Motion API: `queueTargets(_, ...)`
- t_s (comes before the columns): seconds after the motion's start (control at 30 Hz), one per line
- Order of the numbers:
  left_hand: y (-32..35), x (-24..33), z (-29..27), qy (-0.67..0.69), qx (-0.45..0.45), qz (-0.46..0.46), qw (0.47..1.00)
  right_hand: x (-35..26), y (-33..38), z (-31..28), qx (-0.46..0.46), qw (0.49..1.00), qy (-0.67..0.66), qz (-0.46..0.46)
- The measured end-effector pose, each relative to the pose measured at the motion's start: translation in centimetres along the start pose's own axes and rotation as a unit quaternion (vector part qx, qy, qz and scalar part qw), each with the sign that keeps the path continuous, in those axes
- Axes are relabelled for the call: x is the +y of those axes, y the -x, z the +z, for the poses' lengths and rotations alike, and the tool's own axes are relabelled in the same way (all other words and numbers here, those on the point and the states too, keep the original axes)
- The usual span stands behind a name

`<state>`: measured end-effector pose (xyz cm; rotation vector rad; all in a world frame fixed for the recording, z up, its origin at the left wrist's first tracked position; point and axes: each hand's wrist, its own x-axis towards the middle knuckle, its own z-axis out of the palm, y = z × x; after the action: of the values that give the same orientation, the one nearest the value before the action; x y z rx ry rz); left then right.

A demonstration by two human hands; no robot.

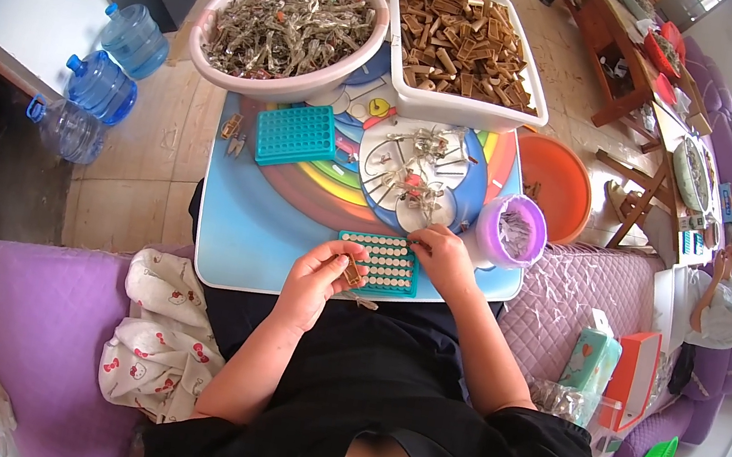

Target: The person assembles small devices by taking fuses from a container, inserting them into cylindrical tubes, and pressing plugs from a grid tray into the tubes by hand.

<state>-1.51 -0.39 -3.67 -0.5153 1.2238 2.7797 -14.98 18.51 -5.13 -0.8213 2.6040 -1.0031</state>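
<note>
Left hand (pixel 318 276) pinches a small brown wooden piece (pixel 351 271) just left of the teal grid tray (pixel 382 265) at the table's near edge. Right hand (pixel 444 253), fingers curled, touches the tray's right end; whether it grips anything, I cannot tell.

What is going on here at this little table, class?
A seated person works at a small blue table. The left hand pinches a small brown wooden piece over a teal grid tray, and the right hand touches the tray's upper edge. Loose metal clips lie ahead. Behind them stand a pink basin of metal parts and a white tub of wooden pieces.
</note>
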Motion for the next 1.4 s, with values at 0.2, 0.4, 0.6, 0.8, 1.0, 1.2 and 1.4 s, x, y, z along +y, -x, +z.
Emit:
queueTargets(0.2,0.0,0.1,0.5,0.005,0.008,-0.005,1.000,0.1,0.2,0.1,0.008,0.998,0.054,-0.044)
queueTargets(0.4,-0.1,-0.3,0.9,-0.002,0.039,-0.022,0.999,-5.1,1.2,-1.5,0.054,0.988,-0.142,-0.029)
queueTargets(0.6,0.1,-0.7,1.2,-0.002,0.000,-0.027,1.000,-7.9,2.4,0.2,0.104,0.974,-0.103,-0.171)
queueTargets(0.8,0.3,-0.6,1.6,0.009,0.004,-0.044,0.999,-7.9,3.0,0.1,0.104,0.975,-0.124,-0.152)
queueTargets(1.0,0.3,-1.0,1.8,-0.015,0.011,-0.043,0.999,-7.8,3.2,0.1,0.100,0.963,-0.031,-0.249)
queueTargets(1.2,0.4,-0.7,0.9,0.015,0.036,-0.076,0.996,-3.9,2.9,-1.4,0.100,0.992,-0.066,-0.048)
queueTargets(1.4,0.2,-0.6,1.1,0.017,0.019,-0.061,0.998,2.2,2.4,-1.0,0.082,0.996,0.012,-0.012)
